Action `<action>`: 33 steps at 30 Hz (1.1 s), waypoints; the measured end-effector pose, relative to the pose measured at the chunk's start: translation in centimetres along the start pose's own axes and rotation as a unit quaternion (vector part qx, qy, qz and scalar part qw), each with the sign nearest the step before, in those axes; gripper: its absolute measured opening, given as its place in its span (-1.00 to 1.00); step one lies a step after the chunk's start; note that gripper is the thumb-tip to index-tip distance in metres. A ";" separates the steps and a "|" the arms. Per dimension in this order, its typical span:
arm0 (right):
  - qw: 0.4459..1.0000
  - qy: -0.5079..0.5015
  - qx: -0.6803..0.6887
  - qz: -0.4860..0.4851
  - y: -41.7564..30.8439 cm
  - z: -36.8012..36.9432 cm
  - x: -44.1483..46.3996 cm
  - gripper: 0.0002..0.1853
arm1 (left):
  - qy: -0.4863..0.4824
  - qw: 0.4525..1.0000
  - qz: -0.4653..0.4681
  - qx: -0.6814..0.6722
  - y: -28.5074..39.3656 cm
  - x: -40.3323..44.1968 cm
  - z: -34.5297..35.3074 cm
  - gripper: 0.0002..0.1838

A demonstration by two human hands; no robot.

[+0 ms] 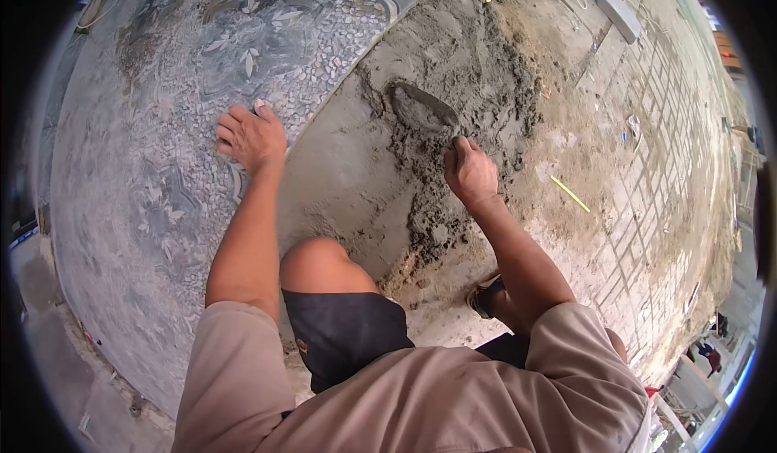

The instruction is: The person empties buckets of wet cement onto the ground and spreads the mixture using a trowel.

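My right hand [472, 170] is closed round the handle of a trowel [423, 107]. The trowel's pointed blade lies in wet grey mortar [465, 57], with mortar smeared over it, and most of the handle is hidden in my fist. On the left, my left hand [252, 136] rests on patterned floor tile [320, 61], close to the tile's edge. It holds nothing; its fingers are bent and the thumb stands apart. Between tile and loose mortar runs a smoother mortar strip [344, 162], with my bare knee above its near end.
A yellow stick [570, 194] lies on the dusty ground at the right. Farther off is a grey-white power strip [617, 12] with a white cable. Grid-marked paving [647, 146] stretches along the right side. My shod foot [486, 298] stands near the mortar's near end.
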State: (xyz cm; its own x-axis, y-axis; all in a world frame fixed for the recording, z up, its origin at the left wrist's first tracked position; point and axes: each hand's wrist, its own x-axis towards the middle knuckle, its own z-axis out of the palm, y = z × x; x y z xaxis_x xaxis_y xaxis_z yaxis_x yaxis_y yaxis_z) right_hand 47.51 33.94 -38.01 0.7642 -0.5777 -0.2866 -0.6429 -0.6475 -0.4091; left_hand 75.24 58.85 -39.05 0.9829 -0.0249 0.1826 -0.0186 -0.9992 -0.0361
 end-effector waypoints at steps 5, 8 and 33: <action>0.994 0.082 -0.065 -0.025 -3.2 -3.2 8.3 -0.80 | 0.033 0.999 0.012 -0.006 -0.3 -0.4 0.5 -0.51; 0.991 0.067 -0.095 -0.071 -3.7 -2.3 7.4 -0.81 | 0.043 0.999 0.007 -0.011 -0.2 -0.3 0.7 -0.52; 0.929 -0.180 0.297 0.132 -4.4 -2.1 1.8 -0.48 | 0.025 1.000 0.011 -0.013 -0.1 -0.2 -0.1 -0.51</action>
State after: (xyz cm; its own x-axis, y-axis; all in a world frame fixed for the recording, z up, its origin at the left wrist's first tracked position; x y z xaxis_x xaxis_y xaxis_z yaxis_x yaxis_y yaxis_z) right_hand 51.61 34.67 -34.93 0.6201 -0.4046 -0.6721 -0.7508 -0.0576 -0.6580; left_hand 75.07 59.00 -39.00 0.9720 -0.0482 0.2301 -0.0459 -0.9988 -0.0155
